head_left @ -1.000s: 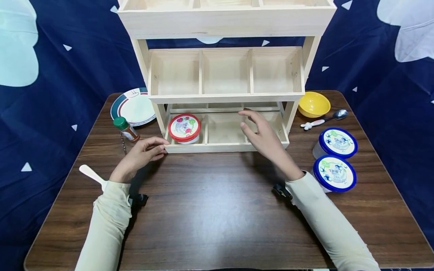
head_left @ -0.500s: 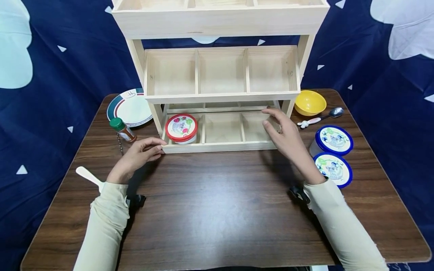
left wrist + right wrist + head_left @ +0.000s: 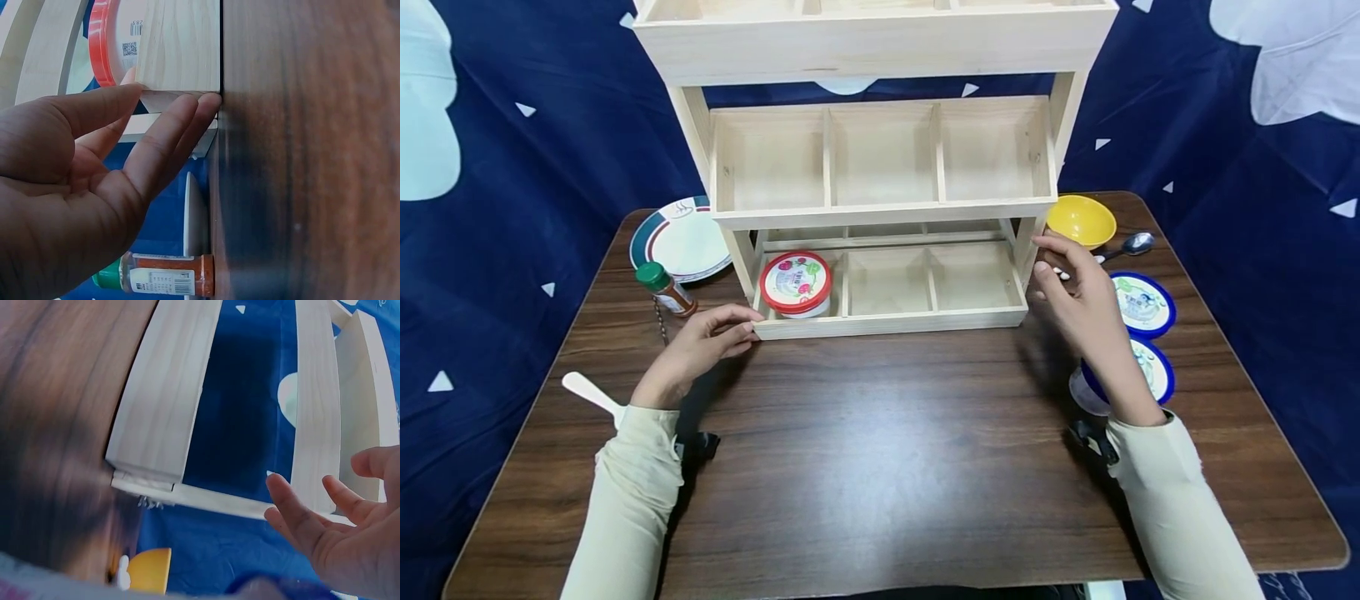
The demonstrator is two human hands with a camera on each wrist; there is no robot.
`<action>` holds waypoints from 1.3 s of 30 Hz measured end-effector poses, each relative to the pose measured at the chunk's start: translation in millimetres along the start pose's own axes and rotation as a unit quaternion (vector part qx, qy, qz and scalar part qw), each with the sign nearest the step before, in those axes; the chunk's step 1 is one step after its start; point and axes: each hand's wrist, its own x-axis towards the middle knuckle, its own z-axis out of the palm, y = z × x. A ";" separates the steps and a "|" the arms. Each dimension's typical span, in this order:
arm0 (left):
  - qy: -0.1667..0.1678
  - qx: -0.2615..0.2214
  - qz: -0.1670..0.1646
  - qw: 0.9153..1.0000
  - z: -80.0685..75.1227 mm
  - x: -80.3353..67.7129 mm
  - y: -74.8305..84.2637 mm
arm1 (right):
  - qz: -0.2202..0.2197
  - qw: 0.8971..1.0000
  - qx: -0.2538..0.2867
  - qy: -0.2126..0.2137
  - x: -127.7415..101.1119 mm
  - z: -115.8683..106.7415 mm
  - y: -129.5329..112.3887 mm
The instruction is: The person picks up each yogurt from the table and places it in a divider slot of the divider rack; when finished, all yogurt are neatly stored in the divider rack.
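Note:
My left hand (image 3: pixel 691 352) touches the front left corner of the bottom tray (image 3: pixel 887 325) of a wooden tiered rack. In the left wrist view, thumb and fingertips lie against that corner. A tub with a red lid (image 3: pixel 796 283) sits in the tray's left compartment. My right hand (image 3: pixel 1081 308) hovers to the right of the tray with fingers spread and nothing held. Beneath and beside it stand two tubs with blue lids, the rear tub (image 3: pixel 1146 306) and the front tub (image 3: pixel 1159 367), partly hidden by the hand and wrist.
Behind the right hand are a yellow bowl (image 3: pixel 1082 220) and a spoon (image 3: pixel 1137 243), its handle partly covered. At left are stacked plates (image 3: pixel 688 246), a green-capped seasoning jar (image 3: pixel 666 289) and a white utensil handle (image 3: pixel 587 389) partly under the sleeve. The rack's middle tier (image 3: pixel 880 213) overhangs the bottom tray.
My right hand has moved rightward from above the bottom tray to beside the blue-lidded tubs. The left hand stays at the tray's corner. The head view has shifted slightly.

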 end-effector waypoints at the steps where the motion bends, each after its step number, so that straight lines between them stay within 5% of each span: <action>1: 0.000 0.000 0.000 1.000 -0.3 -0.3 -0.3 | 0.002 1.000 -0.010 0.002 -1.5 -1.5 0.7; 6: 0.002 -0.001 0.002 1.000 0.0 -0.7 0.2 | 0.019 0.998 -0.061 0.021 -10.2 -12.9 4.0; 21: 0.001 0.000 -0.002 1.000 0.0 1.1 -0.1 | 0.053 0.993 -0.077 0.068 -36.6 -42.2 20.0; 39: 0.005 -0.002 -0.010 1.000 0.0 0.9 0.1 | 0.136 0.976 -0.094 0.138 -58.3 -63.8 28.5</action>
